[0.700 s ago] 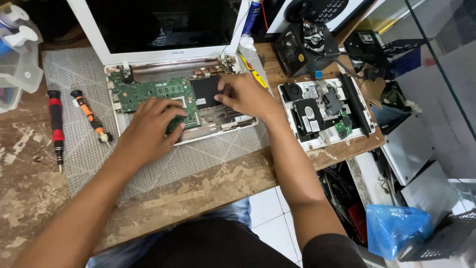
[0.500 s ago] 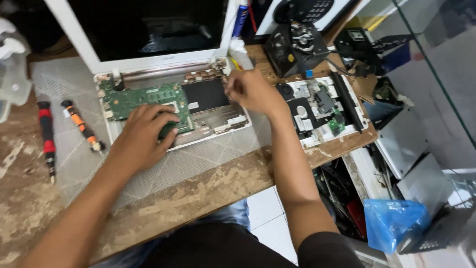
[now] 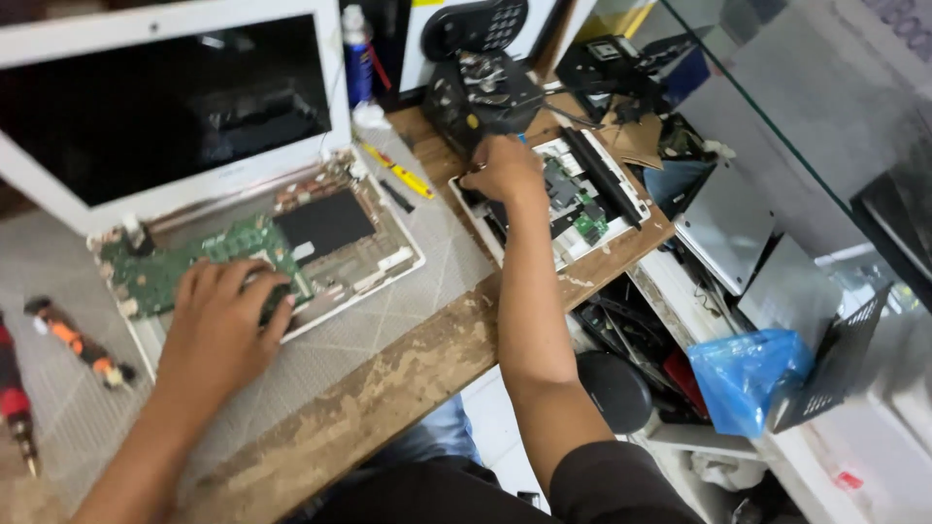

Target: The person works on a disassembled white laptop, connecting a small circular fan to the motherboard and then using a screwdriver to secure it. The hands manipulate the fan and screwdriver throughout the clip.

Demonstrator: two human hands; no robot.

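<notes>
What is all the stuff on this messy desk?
laptop: 1, white, opened up, on the grey mat
circuit board: 1, green, inside the laptop
screwdrivers: 2, orange-black and red, left edge
spray can: 1, blue, behind the laptop
second device: 1, white, taken apart, right of the laptop
bag: 1, blue, below the desk
left hand: on the circuit board
right hand: on the second device
</notes>
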